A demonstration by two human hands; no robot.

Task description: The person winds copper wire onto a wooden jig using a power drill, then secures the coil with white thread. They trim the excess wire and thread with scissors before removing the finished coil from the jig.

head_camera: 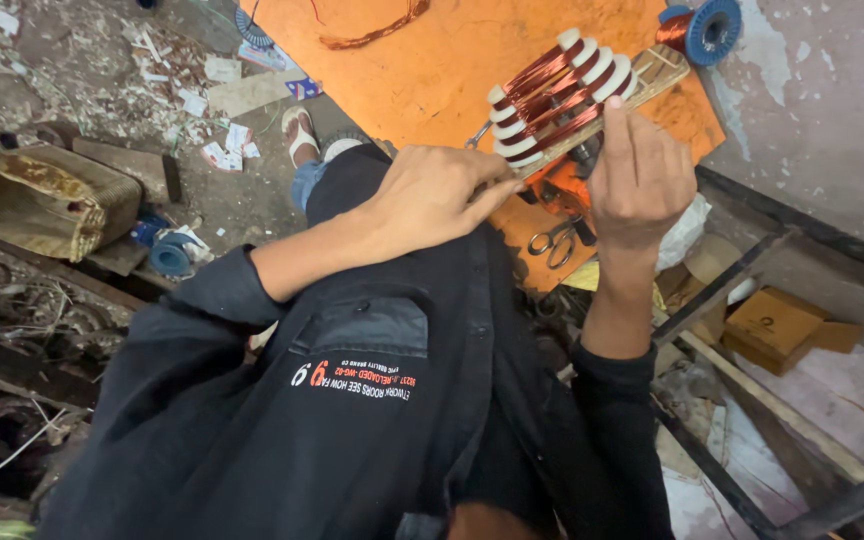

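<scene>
Both hands, left hand (432, 195) and right hand (640, 180), pinch coil former (562, 95).

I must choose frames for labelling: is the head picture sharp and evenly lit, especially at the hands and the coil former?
Head view: left hand, right hand and coil former are sharp; light is soft, no glare; bottom-left corner is dark; edges look stretched.

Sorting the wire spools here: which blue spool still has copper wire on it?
The blue spool at the top right, beyond the winding former; copper shows on its core. The blue spool on the floor at left shows none.
</scene>
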